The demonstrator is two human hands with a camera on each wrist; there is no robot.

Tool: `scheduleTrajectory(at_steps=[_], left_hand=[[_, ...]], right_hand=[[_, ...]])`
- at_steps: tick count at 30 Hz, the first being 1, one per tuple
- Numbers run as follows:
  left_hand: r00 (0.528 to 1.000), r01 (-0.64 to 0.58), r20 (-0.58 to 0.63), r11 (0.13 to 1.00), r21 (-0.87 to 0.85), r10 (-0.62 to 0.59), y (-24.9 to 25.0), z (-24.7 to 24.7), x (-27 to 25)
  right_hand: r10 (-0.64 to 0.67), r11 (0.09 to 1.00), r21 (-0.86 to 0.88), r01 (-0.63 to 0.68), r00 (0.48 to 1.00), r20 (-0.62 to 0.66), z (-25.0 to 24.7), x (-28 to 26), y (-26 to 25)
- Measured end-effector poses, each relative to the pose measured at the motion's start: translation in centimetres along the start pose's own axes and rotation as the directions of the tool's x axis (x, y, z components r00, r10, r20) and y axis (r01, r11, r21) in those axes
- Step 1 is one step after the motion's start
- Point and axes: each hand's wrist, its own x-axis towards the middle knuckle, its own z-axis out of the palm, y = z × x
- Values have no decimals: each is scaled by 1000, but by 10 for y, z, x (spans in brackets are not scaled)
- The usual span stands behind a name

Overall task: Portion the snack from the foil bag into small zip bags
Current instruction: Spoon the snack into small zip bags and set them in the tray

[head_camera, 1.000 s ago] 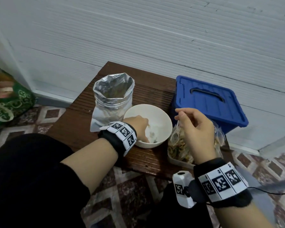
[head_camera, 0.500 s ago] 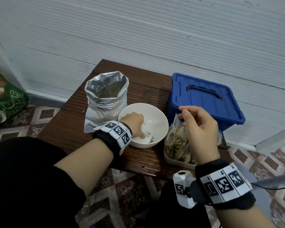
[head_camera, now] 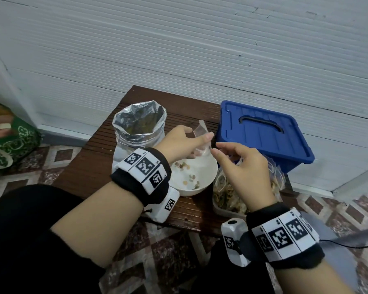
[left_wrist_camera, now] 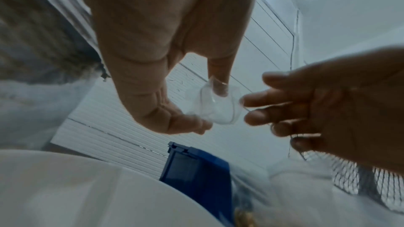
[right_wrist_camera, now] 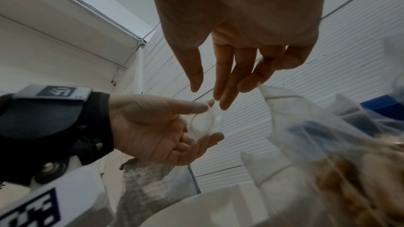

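Note:
The open foil bag [head_camera: 139, 124] stands at the back left of the low wooden table [head_camera: 89, 166]. In front of it is a white bowl [head_camera: 200, 183] with a few snack pieces in it. Above the bowl, my left hand [head_camera: 198, 141] pinches a small, clear, empty zip bag [head_camera: 202, 135] between thumb and fingers; the left wrist view also shows this zip bag [left_wrist_camera: 215, 108]. My right hand [head_camera: 217, 149] hovers just right of it with straight fingers [left_wrist_camera: 260, 99] at the bag's edge, gripping nothing.
A clear tub [head_camera: 221, 206] of filled zip bags [right_wrist_camera: 338, 153] sits right of the bowl, under my right wrist. A closed blue lidded box [head_camera: 261, 132] stands behind the tub by the white wall. A green bag [head_camera: 9, 141] lies on the tiled floor at left.
My left hand came up out of the bowl holding the small clear zip bag. My right hand moved left from above the filled bags towards it.

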Motion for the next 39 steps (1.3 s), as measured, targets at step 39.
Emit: scheduleTrajectory(at_steps=[39], left_hand=[[748, -655, 263, 614, 441, 609, 16, -13, -27]], right_hand=[[162, 986, -34, -162, 987, -15, -28, 11, -8]])
